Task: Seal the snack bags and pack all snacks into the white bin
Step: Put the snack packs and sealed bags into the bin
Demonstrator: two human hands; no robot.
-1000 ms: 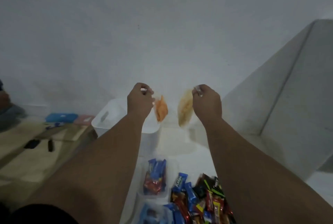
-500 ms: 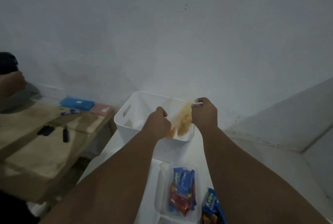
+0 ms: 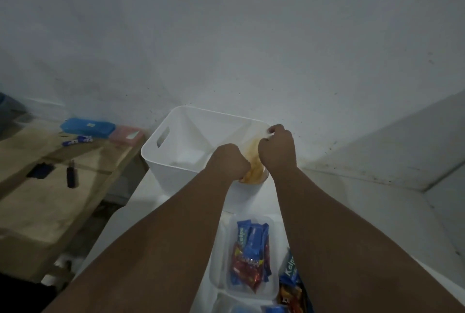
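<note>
White bin (image 3: pixel 161 161); orange snack bag (image 3: pixel 254 161); blue-and-red wrappers (image 3: pixel 249 254).

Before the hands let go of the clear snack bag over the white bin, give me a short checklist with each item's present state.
1. Bag gripped: ok. The right hand pinches the top of the clear snack bag; the left hand is closed against its side.
2. Bag over the white bin: ok, it hangs at the bin's right near corner, its bottom about level with the rim.
3. Bag sealed: cannot tell, the top is hidden in the fingers.
4. Room in the bin: ok, the visible inside looks empty.
5. Snacks left to pack: not ok, wrapped snacks still lie in the clear tray and beside it.
</note>
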